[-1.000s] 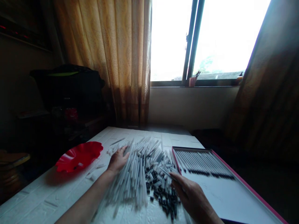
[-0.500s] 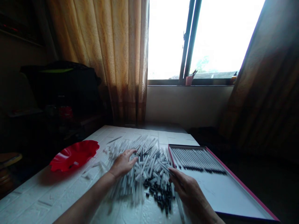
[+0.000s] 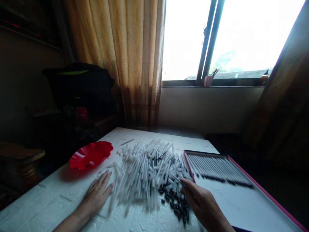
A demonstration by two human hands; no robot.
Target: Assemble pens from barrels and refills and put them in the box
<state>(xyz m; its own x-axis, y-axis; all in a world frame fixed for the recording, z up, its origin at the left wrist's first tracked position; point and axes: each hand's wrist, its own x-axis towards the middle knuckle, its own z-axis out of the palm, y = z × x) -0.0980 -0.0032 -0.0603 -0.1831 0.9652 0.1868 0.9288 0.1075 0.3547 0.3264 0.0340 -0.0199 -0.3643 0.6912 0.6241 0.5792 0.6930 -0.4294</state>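
My left hand (image 3: 98, 192) rests palm down on the white table, just left of a heap of clear pen barrels (image 3: 137, 170). Its fingers are stretched out and hold nothing. To the right of the heap, my right hand (image 3: 200, 199) is closed around a slim pen-like stick (image 3: 177, 178), whose far end points left over the pile; its exact kind is not clear. Small black pen caps (image 3: 177, 204) lie scattered beside that hand. A shallow box with pink edges (image 3: 272, 200) stands on the right, holding a row of clear pens with black ends (image 3: 219, 167).
A red wavy-rimmed bowl (image 3: 93, 154) sits at the table's left edge with a small pale piece inside. Behind the table are a patterned curtain (image 3: 140, 64) and a window with a pink cup (image 3: 208, 81) on its sill. A wooden stool (image 3: 26, 154) stands at left.
My left hand has moved from over the pen barrels to the left, onto the bare table. My right hand stays near the caps, still closed. The whole view has shifted slightly left.
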